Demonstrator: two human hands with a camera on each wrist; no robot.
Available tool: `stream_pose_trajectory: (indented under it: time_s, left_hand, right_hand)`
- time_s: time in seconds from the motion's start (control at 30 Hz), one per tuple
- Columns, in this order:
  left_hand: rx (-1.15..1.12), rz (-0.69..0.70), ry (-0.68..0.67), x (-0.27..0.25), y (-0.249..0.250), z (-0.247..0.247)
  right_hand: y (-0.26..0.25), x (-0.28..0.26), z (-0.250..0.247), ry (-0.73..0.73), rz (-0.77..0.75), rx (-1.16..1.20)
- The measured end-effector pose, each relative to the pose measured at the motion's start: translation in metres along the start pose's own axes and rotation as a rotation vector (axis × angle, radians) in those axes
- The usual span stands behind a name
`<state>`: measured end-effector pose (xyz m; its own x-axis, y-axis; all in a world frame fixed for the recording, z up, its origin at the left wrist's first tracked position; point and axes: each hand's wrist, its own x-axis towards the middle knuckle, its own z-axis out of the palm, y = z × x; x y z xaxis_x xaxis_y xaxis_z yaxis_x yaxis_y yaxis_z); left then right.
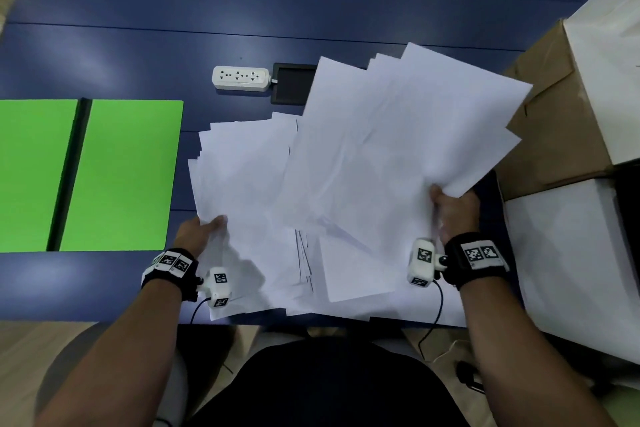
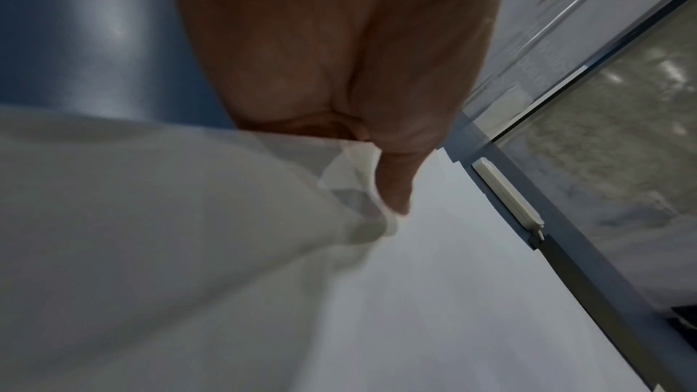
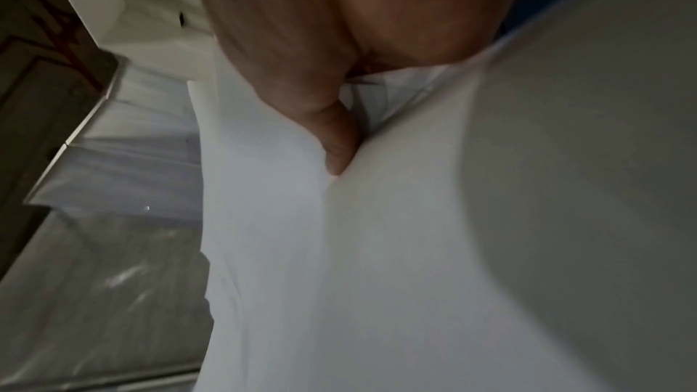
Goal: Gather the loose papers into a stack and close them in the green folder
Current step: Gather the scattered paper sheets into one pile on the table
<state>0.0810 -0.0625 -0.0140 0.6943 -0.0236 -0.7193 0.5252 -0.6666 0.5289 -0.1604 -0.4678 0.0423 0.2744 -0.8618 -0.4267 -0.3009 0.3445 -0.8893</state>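
Observation:
Several loose white papers (image 1: 346,166) lie fanned over the blue table (image 1: 138,28) in front of me. My left hand (image 1: 207,227) pinches the near left corner of the left bunch, thumb on top; the left wrist view shows that thumb (image 2: 396,184) pressed on the sheets (image 2: 188,249). My right hand (image 1: 450,204) grips the near right corner of the right bunch, which is lifted and tilted; its thumb (image 3: 335,142) digs into the paper (image 3: 415,249). The green folder (image 1: 114,173) lies open and flat at the left, apart from the papers.
A white power strip (image 1: 240,78) and a black flat pad (image 1: 292,83) lie behind the papers. Cardboard and white boxes (image 1: 571,114) crowd the right edge. The table's near edge is just under my wrists.

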Motion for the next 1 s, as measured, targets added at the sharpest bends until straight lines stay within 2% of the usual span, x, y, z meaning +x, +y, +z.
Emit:
stream_pose_trajectory:
  time_s: [0.1,0.2,0.27,0.4,0.47,0.5,0.57,0.63,0.73,0.9,0.93,1.0]
  left_hand:
    - [0.006,-0.09,-0.004,0.003,0.006,-0.007]
    - [-0.188,-0.19,-0.041,0.019,-0.001,-0.01]
    - [-0.288,-0.171,-0.105,0.015,0.004,-0.012]
    - [-0.22,-0.148,-0.124,0.015,-0.001,-0.016]
    - [-0.148,-0.091,-0.054,0.046,-0.03,-0.016]
    - [-0.066,-0.07,-0.031,0.045,-0.03,-0.015]
    - [0.04,0.012,-0.01,0.052,-0.036,-0.012]
    - [0.094,0.041,-0.025,0.054,-0.041,-0.01]
    - [0.06,0.056,-0.039,0.044,-0.037,-0.01]
    - [0.016,0.098,-0.032,0.025,-0.025,-0.006]
    - [0.01,0.103,-0.035,0.026,-0.025,-0.007]
    - [-0.02,0.081,-0.039,0.029,-0.027,-0.007]
  right_hand:
    - [0.016,-0.013,0.04,-0.073,0.056,-0.04]
    - [0.034,-0.033,0.083,-0.182,0.105,-0.108]
    - [0.045,-0.045,0.106,-0.264,0.137,-0.186]
    - [0.07,-0.061,0.143,-0.421,0.21,-0.327]
    - [0.077,-0.068,0.153,-0.358,0.254,-0.402]
    - [0.078,-0.072,0.157,-0.295,0.255,-0.446]
    - [0.075,-0.081,0.162,-0.216,0.209,-0.516]
    - [0.075,-0.088,0.167,-0.225,0.152,-0.588]
    - [0.076,-0.097,0.174,-0.358,0.127,-0.595]
    - [0.069,-0.115,0.185,-0.614,0.181,-0.606]
    - [0.07,-0.116,0.187,-0.63,0.184,-0.638]
    - [0.07,-0.118,0.188,-0.556,0.188,-0.7]
